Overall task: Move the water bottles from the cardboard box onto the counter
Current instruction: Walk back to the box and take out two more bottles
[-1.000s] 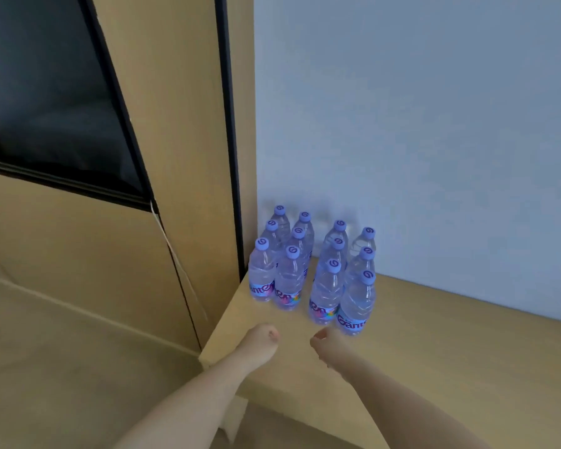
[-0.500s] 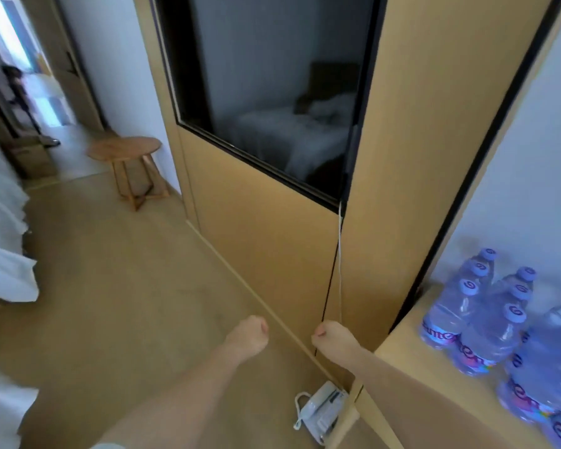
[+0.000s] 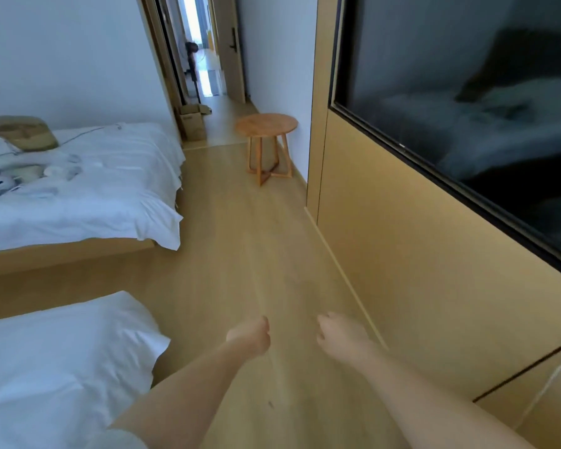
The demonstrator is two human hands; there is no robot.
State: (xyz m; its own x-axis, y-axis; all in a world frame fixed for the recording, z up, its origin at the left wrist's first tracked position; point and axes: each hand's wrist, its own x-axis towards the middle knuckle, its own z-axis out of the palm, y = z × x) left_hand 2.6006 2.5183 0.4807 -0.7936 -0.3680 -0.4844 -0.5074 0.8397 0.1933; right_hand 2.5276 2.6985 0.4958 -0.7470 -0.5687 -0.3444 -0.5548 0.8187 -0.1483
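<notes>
My left hand [image 3: 248, 333] and my right hand [image 3: 337, 332] are held out in front of me over the wooden floor, a little apart. Both have curled fingers and hold nothing. An open cardboard box [image 3: 193, 124] stands far ahead on the floor, beside the doorway and past the foot of the bed. I cannot see inside it from here. The water bottles and the counter are out of view.
A white-sheeted bed [image 3: 78, 189] with small items on it fills the left, and a second one [image 3: 62, 367] lies near left. A round wooden stool [image 3: 266, 128] stands by the wall ahead. A wood panel wall with a black screen [image 3: 467, 124] runs along the right.
The view has swung left, away from the counter and its bottles, to the room and hallway. Both hands stay empty and curled in front of me.
</notes>
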